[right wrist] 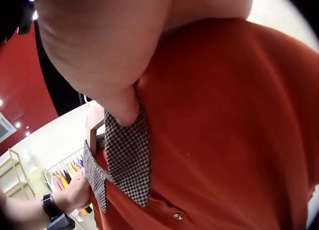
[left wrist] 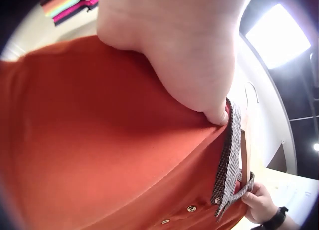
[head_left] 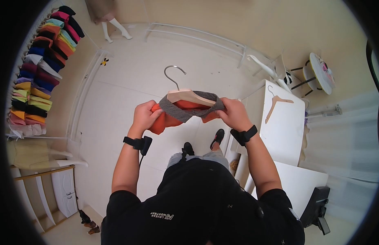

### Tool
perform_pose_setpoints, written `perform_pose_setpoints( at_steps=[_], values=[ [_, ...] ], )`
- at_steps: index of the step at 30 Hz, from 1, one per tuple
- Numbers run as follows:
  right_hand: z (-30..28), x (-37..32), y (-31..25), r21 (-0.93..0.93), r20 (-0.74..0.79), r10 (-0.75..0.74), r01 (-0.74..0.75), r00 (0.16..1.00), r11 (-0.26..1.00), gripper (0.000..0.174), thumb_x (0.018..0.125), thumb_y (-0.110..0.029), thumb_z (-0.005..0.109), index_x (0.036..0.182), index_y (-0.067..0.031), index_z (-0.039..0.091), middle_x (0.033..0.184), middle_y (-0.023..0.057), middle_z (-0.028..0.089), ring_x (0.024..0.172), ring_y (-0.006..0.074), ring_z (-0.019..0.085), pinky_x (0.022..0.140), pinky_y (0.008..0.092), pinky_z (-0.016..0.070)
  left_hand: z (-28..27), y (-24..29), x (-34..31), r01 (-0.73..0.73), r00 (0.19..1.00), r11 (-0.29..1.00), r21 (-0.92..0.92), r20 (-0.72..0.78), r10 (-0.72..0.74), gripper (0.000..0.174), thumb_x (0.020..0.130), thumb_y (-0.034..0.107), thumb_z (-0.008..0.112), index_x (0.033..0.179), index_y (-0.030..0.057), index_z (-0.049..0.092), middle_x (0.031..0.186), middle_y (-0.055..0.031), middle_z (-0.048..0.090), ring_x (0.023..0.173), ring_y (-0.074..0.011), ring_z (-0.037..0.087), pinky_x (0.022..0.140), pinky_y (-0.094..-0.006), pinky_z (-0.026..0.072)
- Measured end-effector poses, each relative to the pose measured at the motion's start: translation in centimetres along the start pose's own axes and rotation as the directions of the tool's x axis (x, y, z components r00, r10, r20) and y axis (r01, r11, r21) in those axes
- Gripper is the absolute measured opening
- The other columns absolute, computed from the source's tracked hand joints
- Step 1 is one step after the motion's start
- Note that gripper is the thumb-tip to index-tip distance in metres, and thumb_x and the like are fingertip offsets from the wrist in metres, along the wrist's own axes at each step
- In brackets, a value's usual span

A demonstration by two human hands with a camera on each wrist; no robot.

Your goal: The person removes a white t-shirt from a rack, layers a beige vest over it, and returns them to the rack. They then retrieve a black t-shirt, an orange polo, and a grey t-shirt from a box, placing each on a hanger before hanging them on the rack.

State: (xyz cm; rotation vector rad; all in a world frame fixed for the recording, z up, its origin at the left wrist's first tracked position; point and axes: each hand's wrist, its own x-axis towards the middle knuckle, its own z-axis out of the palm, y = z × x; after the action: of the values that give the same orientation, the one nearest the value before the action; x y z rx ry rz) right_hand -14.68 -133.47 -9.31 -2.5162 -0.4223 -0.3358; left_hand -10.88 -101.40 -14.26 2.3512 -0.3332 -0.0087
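Note:
An orange buttoned shirt (head_left: pixel 159 124) with a checked collar (head_left: pixel 175 114) hangs on a wooden hanger (head_left: pixel 189 97) in front of the person's body. The metal hook (head_left: pixel 166 73) of the hanger points up and away. My left hand (head_left: pixel 144 115) pinches the shirt at one shoulder beside the collar, thumb on the front. At the opposite shoulder my right hand (head_left: pixel 237 115) grips the cloth, its thumb against the checked collar in the right wrist view (right wrist: pixel 127 155). Several buttons (left wrist: pixel 192 208) run down the front in the left wrist view. Both hands' fingers are largely hidden behind the cloth.
To the right stands a white table (head_left: pixel 281 134) with a second wooden hanger (head_left: pixel 275 106) on it. A rack of colourful clothes (head_left: pixel 42 69) lines the left wall. Beyond are a low white rail (head_left: pixel 197 36) and a round table (head_left: pixel 320 73). A black monitor (head_left: pixel 316 206) sits lower right.

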Motion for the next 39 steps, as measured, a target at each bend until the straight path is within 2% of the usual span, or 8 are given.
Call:
perform_pose_setpoints(
  at_steps=[1, 11, 13, 17, 24, 26, 35, 39],
  values=[
    [0.0, 0.1, 0.5, 0.075, 0.218, 0.155, -0.175, 0.964, 0.982, 0.029, 0.070, -0.013, 0.066, 0.095, -0.0014, 0.057, 0.077, 0.0083, 0.063, 0.076, 0.0303, 0.062, 0.073, 0.0366, 0.0506, -0.1, 0.2, 0.0, 0.005, 1.000, 1.000, 0.003, -0.011, -0.005, 0.022, 0.073, 0.023, 0.070, 0.075, 0.0040, 0.058, 0.067, -0.0125, 0.059, 0.061, -0.0293, 0.057, 0.057, -0.0354, 0.0464],
    [-2.9, -1.4, 2.7, 0.274, 0.117, 0.259, -0.282, 0.959, 0.920, 0.022, 0.074, -0.006, 0.066, 0.093, -0.0005, 0.058, 0.070, 0.0107, 0.061, 0.060, 0.0180, 0.059, 0.059, 0.0264, 0.0471, -2.4, -3.9, -0.8, 0.191, 0.979, 0.973, 0.133, 0.044, -0.198, 0.020, 0.078, 0.019, 0.065, 0.091, 0.0049, 0.060, 0.083, -0.0124, 0.062, 0.074, -0.0272, 0.059, 0.064, -0.0338, 0.0478],
    [-2.9, -1.6, 2.8, 0.381, 0.139, 0.345, -0.371, 0.928, 0.847, 0.022, 0.073, -0.006, 0.066, 0.092, -0.0003, 0.058, 0.071, 0.0104, 0.061, 0.060, 0.0175, 0.057, 0.059, 0.0261, 0.0465, -2.9, -2.9, -0.4, -0.098, 0.963, 0.995, 0.034, -0.250, 0.103, 0.026, 0.078, 0.017, 0.065, 0.101, 0.0060, 0.057, 0.095, -0.0135, 0.060, 0.084, -0.0284, 0.058, 0.073, -0.0348, 0.0474],
    [-2.5, -1.3, 1.9, 0.314, 0.062, 0.265, -0.271, 0.962, 0.910, 0.021, 0.074, -0.005, 0.065, 0.092, -0.0002, 0.058, 0.071, 0.0103, 0.060, 0.060, 0.0155, 0.056, 0.059, 0.0265, 0.0463, -3.1, 3.6, 1.4, -0.374, 0.875, 0.908, 0.189, -0.253, 0.413, 0.035, 0.076, 0.019, 0.066, 0.106, 0.0072, 0.055, 0.095, -0.0123, 0.058, 0.090, -0.0314, 0.055, 0.080, -0.0391, 0.0446],
    [-3.0, -1.6, 2.0, 0.471, 0.166, 0.247, -0.297, 0.955, 0.831, 0.020, 0.080, -0.006, 0.062, 0.098, -0.0004, 0.059, 0.078, 0.0105, 0.061, 0.069, 0.0198, 0.057, 0.067, 0.0270, 0.0465, 0.2, 4.2, 3.6, -0.315, 0.944, 0.932, 0.179, -0.042, 0.327, 0.027, 0.074, 0.030, 0.068, 0.082, 0.0078, 0.055, 0.073, -0.0071, 0.058, 0.069, -0.0290, 0.057, 0.059, -0.0380, 0.0450],
    [-3.0, -1.6, 2.5, 0.419, 0.047, 0.062, -0.076, 0.997, 0.905, 0.018, 0.084, -0.005, 0.056, 0.100, 0.0000, 0.061, 0.086, 0.0123, 0.062, 0.078, 0.0231, 0.059, 0.073, 0.0294, 0.0463, 0.2, 4.4, 3.8, -0.367, 0.924, 0.908, 0.200, -0.031, 0.381, 0.027, 0.076, 0.029, 0.067, 0.074, 0.0072, 0.051, 0.066, -0.0078, 0.056, 0.062, -0.0301, 0.055, 0.054, -0.0383, 0.0437],
    [-3.7, 1.1, -0.1, 0.273, -0.007, -0.064, 0.063, 0.998, 0.960, 0.027, 0.084, -0.012, 0.056, 0.108, 0.0000, 0.058, 0.096, 0.0149, 0.062, 0.087, 0.0317, 0.058, 0.078, 0.0357, 0.0462, 0.5, 6.5, 4.4, -0.363, 0.931, 0.921, 0.139, 0.021, 0.364, 0.020, 0.078, 0.023, 0.064, 0.081, 0.0051, 0.055, 0.071, -0.0115, 0.058, 0.066, -0.0329, 0.056, 0.058, -0.0389, 0.0449],
    [-5.0, 1.1, 0.5, 0.188, 0.113, 0.180, -0.199, 0.977, 0.962, 0.034, 0.079, -0.020, 0.061, 0.107, -0.0017, 0.058, 0.089, 0.0155, 0.062, 0.080, 0.0326, 0.059, 0.072, 0.0373, 0.0470, -0.2, 6.1, 4.5, -0.281, 0.960, 0.957, 0.074, 0.016, 0.281, 0.021, 0.082, 0.026, 0.060, 0.080, 0.0058, 0.054, 0.074, -0.0106, 0.060, 0.068, -0.0315, 0.057, 0.059, -0.0390, 0.0454]
  ],
)
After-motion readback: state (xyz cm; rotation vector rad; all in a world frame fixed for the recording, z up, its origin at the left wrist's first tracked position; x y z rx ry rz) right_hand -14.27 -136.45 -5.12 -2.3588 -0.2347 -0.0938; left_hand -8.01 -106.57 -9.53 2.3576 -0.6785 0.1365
